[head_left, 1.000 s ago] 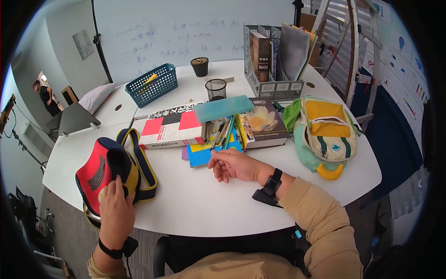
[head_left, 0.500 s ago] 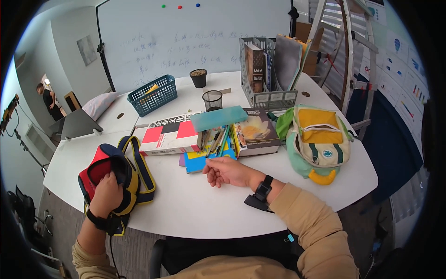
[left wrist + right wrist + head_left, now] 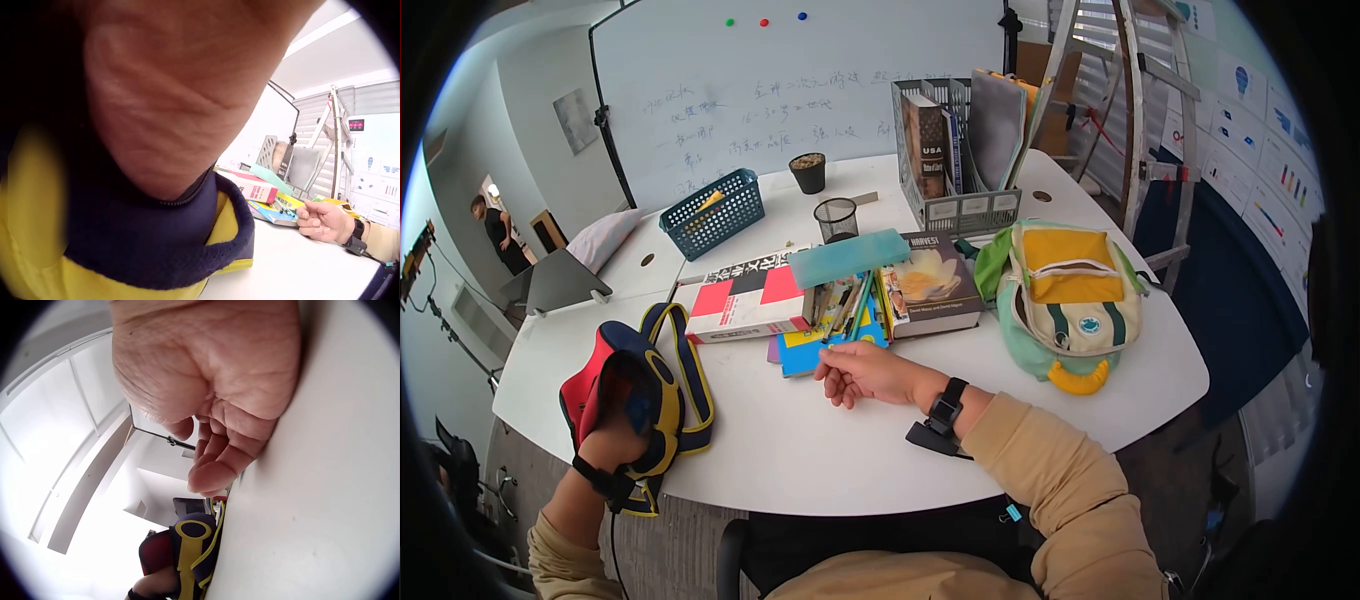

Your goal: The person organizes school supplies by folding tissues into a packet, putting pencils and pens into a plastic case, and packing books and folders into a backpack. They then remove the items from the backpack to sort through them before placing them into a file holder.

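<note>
A small red, navy and yellow backpack [image 3: 583, 392] stands at the table's left front edge, its top unzipped. My left hand [image 3: 612, 447] reaches down inside the opening, so its fingers are hidden; something blue shows by it within the bag. In the left wrist view the palm [image 3: 169, 94] covers the zipped edge. My right hand [image 3: 865, 370] rests on the table with fingers loosely curled and nothing in them. Just beyond it lie a blue book [image 3: 802, 358], several pens and pencils [image 3: 850, 305], and a teal pencil case [image 3: 850, 258].
A white and red box [image 3: 745, 308] and a thick dark book [image 3: 935, 290] flank the pens. A green, cream and yellow backpack [image 3: 1080, 310] stands at right. Behind are a teal basket [image 3: 713, 222], a mesh cup [image 3: 836, 219], a potted plant [image 3: 808, 176] and a file rack [image 3: 965, 210].
My left hand has moved from the red front of the backpack into its opening, which has been pulled wider. The right hand stays resting on the table. The head view has shifted slightly.
</note>
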{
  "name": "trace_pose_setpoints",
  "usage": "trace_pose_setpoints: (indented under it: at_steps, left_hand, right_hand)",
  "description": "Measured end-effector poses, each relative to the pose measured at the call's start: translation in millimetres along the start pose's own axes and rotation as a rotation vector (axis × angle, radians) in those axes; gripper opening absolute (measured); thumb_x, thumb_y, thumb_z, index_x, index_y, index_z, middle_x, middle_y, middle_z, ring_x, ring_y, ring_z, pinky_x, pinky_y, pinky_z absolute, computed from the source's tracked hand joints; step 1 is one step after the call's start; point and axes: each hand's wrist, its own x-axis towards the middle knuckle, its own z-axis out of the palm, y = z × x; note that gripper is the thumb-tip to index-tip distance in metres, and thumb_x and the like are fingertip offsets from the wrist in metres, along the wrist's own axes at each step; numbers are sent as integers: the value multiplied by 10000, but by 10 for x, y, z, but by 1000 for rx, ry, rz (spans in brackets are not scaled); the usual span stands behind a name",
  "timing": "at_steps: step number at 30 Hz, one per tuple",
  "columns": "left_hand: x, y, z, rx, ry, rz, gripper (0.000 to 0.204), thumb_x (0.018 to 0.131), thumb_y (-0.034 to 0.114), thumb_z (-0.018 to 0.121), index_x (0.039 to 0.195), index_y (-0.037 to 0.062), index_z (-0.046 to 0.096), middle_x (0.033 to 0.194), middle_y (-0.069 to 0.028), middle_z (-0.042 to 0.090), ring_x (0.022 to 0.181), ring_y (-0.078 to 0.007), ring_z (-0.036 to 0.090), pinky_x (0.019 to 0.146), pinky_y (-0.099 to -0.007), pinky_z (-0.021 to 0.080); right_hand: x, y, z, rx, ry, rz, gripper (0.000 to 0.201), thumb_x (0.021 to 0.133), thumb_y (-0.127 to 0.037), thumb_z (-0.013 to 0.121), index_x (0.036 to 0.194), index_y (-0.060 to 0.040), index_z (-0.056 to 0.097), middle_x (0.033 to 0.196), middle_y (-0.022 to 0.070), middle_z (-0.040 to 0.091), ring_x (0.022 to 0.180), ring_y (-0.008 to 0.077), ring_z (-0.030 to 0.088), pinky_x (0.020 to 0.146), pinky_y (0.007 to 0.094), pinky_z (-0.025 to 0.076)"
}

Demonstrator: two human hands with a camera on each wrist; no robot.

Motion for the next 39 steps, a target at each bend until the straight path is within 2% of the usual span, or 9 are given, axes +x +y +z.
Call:
trace_pose_setpoints:
  at_steps: [5,12,17,20,23,25,27,30,39]
  left_hand:
    - [-125,-64,211,-19,86,4,1172,892,180,824,1795,-88,125,1865,-319,187,1753,-470,138,1451,-478,134]
    - [-224,186,73,57,98,-56,1200,864,112,849,1815,-38,133,1863,-291,226,1749,-462,162,1450,-471,146]
    - [-175,-295,309,-68,251,48,1126,926,129,822,1839,45,169,1874,-253,243,1744,-459,199,1444,-484,181]
    - [65,-849,776,296,343,11,999,987,156,773,1828,51,244,1865,-230,290,1735,-439,241,1433,-503,210]
    - [-118,-537,316,134,302,102,867,1002,127,759,1782,77,385,1804,-198,435,1690,-389,374,1407,-512,293]
    - [-76,-584,168,-462,204,-49,779,1039,165,754,1749,80,445,1747,-171,521,1617,-337,487,1350,-502,401]
    - [-2,-677,-3,-1375,1,-257,712,1071,244,802,1707,101,515,1648,-104,641,1459,-243,654,1224,-436,567]
    - [-134,-417,-214,-1752,-131,-63,662,1074,222,812,1678,127,556,1585,-69,690,1392,-224,698,1188,-403,599]
    - [-79,-918,-15,-1666,-154,-146,553,1124,307,760,1626,130,609,1569,-89,711,1359,-242,726,1163,-434,618]
  right_hand:
    - [28,17,-3,-7,-1,0,477,1239,-442,547,1167,5,697,940,103,752,814,201,743,707,323,613]
    - [23,33,4,-20,-1,-21,462,1240,-425,545,1161,5,696,934,104,755,804,199,746,700,320,615]
    - [4,14,14,-51,-10,-11,468,1248,-429,529,1188,3,700,959,87,746,832,181,742,720,303,615]
    - [13,18,15,-51,-4,-8,462,1247,-425,533,1185,3,698,960,88,748,834,181,745,718,303,615]
    - [6,26,7,-52,-6,-11,455,1246,-420,537,1186,2,696,960,88,748,836,182,749,717,303,616]
    - [25,42,-2,-61,-15,-21,449,1245,-416,539,1189,1,694,959,88,747,837,184,751,718,304,616]
    - [28,52,-13,-57,-17,-19,437,1244,-407,546,1195,1,693,958,87,746,839,185,750,721,305,616]
    - [22,37,7,-66,-12,-10,410,1240,-385,561,1207,3,690,964,86,741,846,185,744,730,307,613]
    - [17,36,37,-115,6,-28,338,1212,-318,631,1177,9,708,947,83,746,834,176,737,723,308,618]
